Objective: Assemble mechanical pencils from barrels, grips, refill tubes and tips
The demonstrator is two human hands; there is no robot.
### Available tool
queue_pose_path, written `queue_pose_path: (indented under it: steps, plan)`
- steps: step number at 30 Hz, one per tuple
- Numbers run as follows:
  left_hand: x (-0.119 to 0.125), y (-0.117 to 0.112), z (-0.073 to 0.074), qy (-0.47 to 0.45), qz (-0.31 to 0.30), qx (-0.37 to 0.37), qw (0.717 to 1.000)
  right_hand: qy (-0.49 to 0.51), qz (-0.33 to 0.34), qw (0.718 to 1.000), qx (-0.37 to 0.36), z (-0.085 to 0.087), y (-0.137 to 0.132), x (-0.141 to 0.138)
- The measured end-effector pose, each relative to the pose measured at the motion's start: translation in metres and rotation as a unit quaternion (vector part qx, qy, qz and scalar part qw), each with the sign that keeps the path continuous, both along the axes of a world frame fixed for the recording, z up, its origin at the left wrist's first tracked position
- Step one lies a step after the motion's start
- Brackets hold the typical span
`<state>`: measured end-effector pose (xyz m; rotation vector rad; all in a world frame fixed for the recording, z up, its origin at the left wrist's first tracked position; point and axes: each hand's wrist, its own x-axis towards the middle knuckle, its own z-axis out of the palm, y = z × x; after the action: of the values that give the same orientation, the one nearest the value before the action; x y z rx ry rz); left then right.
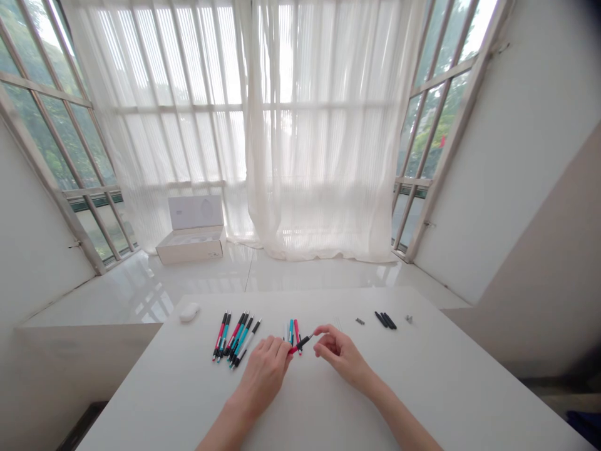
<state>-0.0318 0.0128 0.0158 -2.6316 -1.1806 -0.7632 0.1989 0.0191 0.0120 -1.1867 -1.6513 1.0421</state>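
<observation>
My left hand (267, 365) is closed around the red barrel of a ballpoint pen (303, 343), whose black grip and pale tip point up to the right. At that tip is the bent index finger of my right hand (342, 356); its thumb stays apart, and the other fingers curl loosely. Just behind the pen lie a teal pen barrel (291, 331), a red pen barrel (297, 328) and a whitish one (285, 332), partly covered by my left hand and the held pen.
Several pens (235, 338) lie in a group on the left of the white table (323, 407). Toward the right are small springs (360, 321), black grips (385, 320) and small metal pieces (409, 319). A white mouse-shaped object (190, 312) and an open box (191, 244) stand farther back.
</observation>
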Motion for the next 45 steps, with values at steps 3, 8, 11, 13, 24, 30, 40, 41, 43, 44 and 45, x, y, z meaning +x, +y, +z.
queue_pose_path:
  steps: [3,8,11,13,24,30,40,41,43,44,45]
  plan:
    - [0.004,-0.003,-0.003,0.002,-0.018,-0.015,1.0,0.003,-0.008,1.0,-0.007,0.002,0.0,0.001]
    - [0.002,-0.004,-0.002,0.001,-0.022,-0.032,0.999,-0.078,-0.005,0.997,0.009,0.009,-0.003,0.002]
    - [0.005,-0.007,0.0,-0.002,-0.023,-0.044,0.999,-0.114,-0.019,0.993,0.035,0.012,-0.007,-0.002]
    - [0.009,-0.01,0.0,-0.007,-0.03,-0.049,0.998,-0.125,-0.021,0.991,0.047,0.012,-0.009,-0.006]
    - [0.016,-0.015,-0.013,-0.047,-0.048,-0.047,0.997,-0.162,0.066,0.984,0.025,0.004,-0.015,-0.015]
    - [0.015,-0.009,-0.023,-0.054,-0.054,-0.04,0.996,-0.161,0.055,0.984,0.052,0.006,-0.015,-0.014]
    - [0.015,-0.012,-0.017,-0.043,-0.044,-0.089,0.994,-0.126,0.05,0.99,0.027,0.011,-0.017,-0.017]
    - [0.015,-0.012,-0.016,-0.041,-0.041,-0.103,0.993,-0.129,0.049,0.99,0.021,0.011,-0.017,-0.017]
    - [0.015,-0.012,-0.016,-0.044,-0.039,-0.127,0.99,-0.122,0.048,0.991,0.015,0.01,-0.017,-0.018]
    - [0.015,-0.012,-0.016,-0.049,-0.041,-0.136,0.989,-0.114,0.049,0.992,0.015,0.009,-0.017,-0.018]
    - [0.015,-0.012,-0.016,-0.056,-0.044,-0.143,0.987,-0.104,0.051,0.993,0.017,0.009,-0.017,-0.018]
